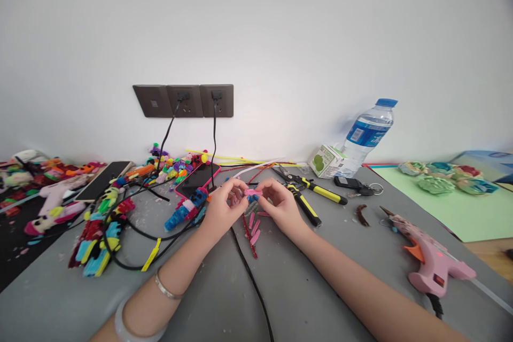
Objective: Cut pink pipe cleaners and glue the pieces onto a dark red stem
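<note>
My left hand [224, 206] and my right hand [278, 203] meet over the grey table [304, 288], both pinching a small pink pipe-cleaner piece [253, 192] between their fingertips. Just below the hands lie several short pink folded pieces [254, 227] and a dark red pipe cleaner [249, 238]. A blue and pink fuzzy figure [185, 209] rests left of my left hand.
Yellow-handled pliers [310, 200] lie right of my hands. A pink glue gun [427, 256] sits at the right, a water bottle [366, 136], small green carton [326, 160] and key fob [355, 184] behind. Colourful fuzzy crafts [98, 235], a phone [196, 179] and black cables [248, 272] crowd the left.
</note>
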Demonstrator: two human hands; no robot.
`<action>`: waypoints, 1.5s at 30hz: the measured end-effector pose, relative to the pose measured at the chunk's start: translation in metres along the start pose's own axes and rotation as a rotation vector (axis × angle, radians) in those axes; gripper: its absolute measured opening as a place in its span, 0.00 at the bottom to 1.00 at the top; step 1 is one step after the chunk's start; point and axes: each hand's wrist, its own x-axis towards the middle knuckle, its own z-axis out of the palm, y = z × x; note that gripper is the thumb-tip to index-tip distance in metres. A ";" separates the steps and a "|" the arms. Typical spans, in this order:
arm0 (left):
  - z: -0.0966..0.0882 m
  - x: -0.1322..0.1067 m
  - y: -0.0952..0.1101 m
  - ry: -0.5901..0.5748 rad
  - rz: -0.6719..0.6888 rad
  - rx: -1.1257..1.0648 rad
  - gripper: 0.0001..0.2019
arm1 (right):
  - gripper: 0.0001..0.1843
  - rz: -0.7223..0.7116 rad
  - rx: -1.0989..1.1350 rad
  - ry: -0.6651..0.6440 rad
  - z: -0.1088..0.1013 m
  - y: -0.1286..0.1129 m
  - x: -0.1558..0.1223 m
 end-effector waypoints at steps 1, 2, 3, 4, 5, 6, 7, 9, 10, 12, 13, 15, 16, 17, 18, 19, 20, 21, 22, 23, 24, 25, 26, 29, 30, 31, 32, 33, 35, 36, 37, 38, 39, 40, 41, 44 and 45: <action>0.000 0.000 0.000 -0.003 0.002 -0.004 0.08 | 0.04 -0.002 0.001 -0.005 0.000 0.000 0.000; 0.000 0.000 0.001 -0.009 0.007 -0.006 0.08 | 0.03 -0.005 0.002 -0.012 0.000 -0.001 0.000; 0.000 0.000 0.001 -0.018 0.015 -0.006 0.08 | 0.02 -0.008 0.004 -0.018 0.001 -0.001 -0.001; 0.000 0.000 0.001 -0.028 0.023 -0.004 0.07 | 0.02 -0.010 0.006 -0.024 0.001 -0.001 -0.001; 0.000 0.000 0.001 -0.038 0.031 -0.002 0.05 | 0.02 -0.010 0.007 -0.030 0.001 -0.002 -0.001; 0.000 0.000 0.001 -0.046 0.036 -0.001 0.04 | 0.03 -0.007 0.007 -0.036 0.001 -0.003 -0.001; 0.000 0.000 0.001 -0.053 0.037 -0.001 0.04 | 0.03 -0.002 0.007 -0.042 0.001 -0.003 -0.001; 0.000 0.000 0.000 -0.058 0.033 -0.009 0.04 | 0.04 0.008 0.009 -0.050 0.002 -0.004 -0.001; 0.000 -0.001 0.000 -0.061 0.028 -0.013 0.04 | 0.04 0.013 0.012 -0.054 0.002 -0.005 -0.001; 0.000 -0.001 -0.001 -0.058 0.015 -0.022 0.04 | 0.04 0.018 0.022 -0.057 0.002 -0.004 -0.001; 0.000 -0.001 -0.001 -0.056 0.010 -0.026 0.04 | 0.03 0.020 0.027 -0.056 0.002 -0.004 -0.001; 0.000 -0.001 -0.002 -0.054 -0.001 -0.031 0.04 | 0.04 0.021 0.039 -0.053 0.002 -0.002 -0.002; 0.000 -0.001 -0.002 -0.055 -0.005 -0.032 0.04 | 0.04 0.021 0.043 -0.052 0.002 -0.002 -0.002; 0.000 -0.001 -0.002 -0.057 -0.009 -0.032 0.04 | 0.04 0.021 0.046 -0.052 0.002 -0.001 -0.002; 0.000 -0.001 -0.002 -0.060 -0.012 -0.031 0.04 | 0.04 0.021 0.048 -0.055 0.002 0.000 -0.003; 0.000 -0.001 -0.002 -0.062 -0.013 -0.029 0.05 | 0.04 0.022 0.048 -0.058 0.002 0.000 -0.003; 0.000 -0.001 -0.002 -0.065 -0.014 -0.026 0.05 | 0.03 0.025 0.047 -0.060 0.002 0.000 -0.002; 0.000 -0.001 -0.002 -0.068 -0.016 -0.024 0.05 | 0.03 0.027 0.047 -0.062 0.002 0.000 -0.002; 0.000 -0.001 -0.002 -0.071 -0.019 -0.022 0.05 | 0.03 0.030 0.047 -0.063 0.001 -0.001 -0.002; 0.000 -0.001 -0.002 -0.073 -0.022 -0.021 0.05 | 0.03 0.032 0.047 -0.064 0.001 -0.001 -0.002; 0.000 -0.001 -0.003 -0.074 -0.026 -0.022 0.05 | 0.03 0.034 0.047 -0.064 0.001 -0.002 -0.002; 0.001 -0.001 -0.003 -0.076 -0.030 -0.025 0.05 | 0.03 0.035 0.047 -0.064 0.001 -0.002 -0.001; 0.001 -0.001 -0.003 -0.078 -0.034 -0.029 0.04 | 0.03 0.036 0.047 -0.066 0.001 -0.003 -0.001; 0.001 -0.001 -0.003 -0.089 -0.048 -0.046 0.03 | 0.04 0.045 0.049 -0.078 0.001 -0.005 -0.002; 0.001 -0.001 -0.002 -0.093 -0.053 -0.053 0.03 | 0.04 0.049 0.050 -0.083 0.001 -0.006 -0.002; 0.001 -0.001 -0.002 -0.097 -0.057 -0.059 0.03 | 0.04 0.052 0.050 -0.088 0.001 -0.006 -0.002; 0.001 -0.001 -0.001 -0.099 -0.061 -0.064 0.03 | 0.04 0.053 0.049 -0.093 0.001 -0.006 -0.003; 0.001 -0.001 -0.001 -0.103 -0.063 -0.069 0.03 | 0.04 0.052 0.047 -0.097 0.001 -0.006 -0.003; 0.001 -0.002 -0.001 -0.109 -0.065 -0.076 0.02 | 0.04 0.045 0.042 -0.105 0.001 -0.006 -0.004; 0.001 -0.002 -0.001 -0.113 -0.065 -0.079 0.03 | 0.04 0.043 0.039 -0.108 0.002 -0.006 -0.004; 0.001 -0.002 -0.001 -0.113 -0.065 -0.079 0.03 | 0.04 0.042 0.036 -0.109 0.002 -0.006 -0.004; 0.001 -0.002 -0.001 -0.115 -0.063 -0.080 0.03 | 0.04 0.042 0.034 -0.109 0.002 -0.006 -0.004; 0.001 -0.002 -0.002 -0.115 -0.064 -0.078 0.03 | 0.04 0.043 0.032 -0.108 0.002 -0.006 -0.003; 0.000 -0.002 -0.002 -0.115 -0.063 -0.078 0.03 | 0.04 0.044 0.030 -0.108 0.002 -0.006 -0.003; 0.000 -0.002 -0.002 -0.115 -0.063 -0.077 0.03 | 0.04 0.046 0.029 -0.108 0.002 -0.006 -0.003; 0.000 -0.002 -0.003 -0.114 -0.063 -0.070 0.03 | 0.04 0.047 0.020 -0.107 0.002 -0.007 -0.003; 0.000 -0.002 -0.003 -0.113 -0.062 -0.067 0.03 | 0.04 0.047 0.015 -0.107 0.002 -0.007 -0.003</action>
